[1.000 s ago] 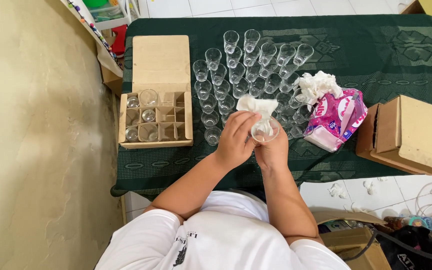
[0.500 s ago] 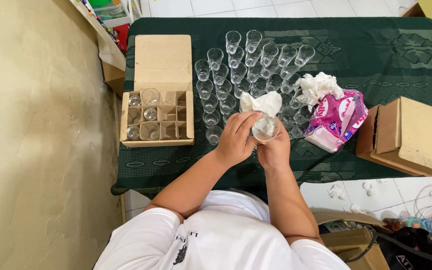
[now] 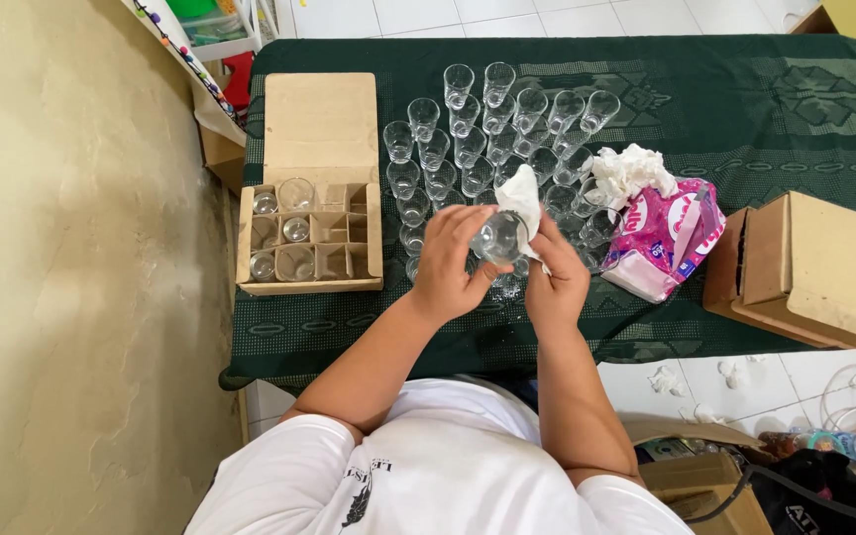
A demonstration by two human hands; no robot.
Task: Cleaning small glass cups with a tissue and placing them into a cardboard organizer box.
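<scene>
Where glasses [image 3: 492,119] crowd | green tablecloth [image 3: 745,109] | tiled floor [image 3: 587,15]

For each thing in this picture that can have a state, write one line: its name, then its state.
left hand: gripping the glass
right hand: pressing the tissue
glass: held, tilted
tissue: crumpled at the glass
divided box: open, partly filled
tissue pack: open, tissue sticking out
brown box: lying on its side

Clear glass [image 3: 498,238], tilted, tissue-stuffed [image 3: 521,194]
</scene>
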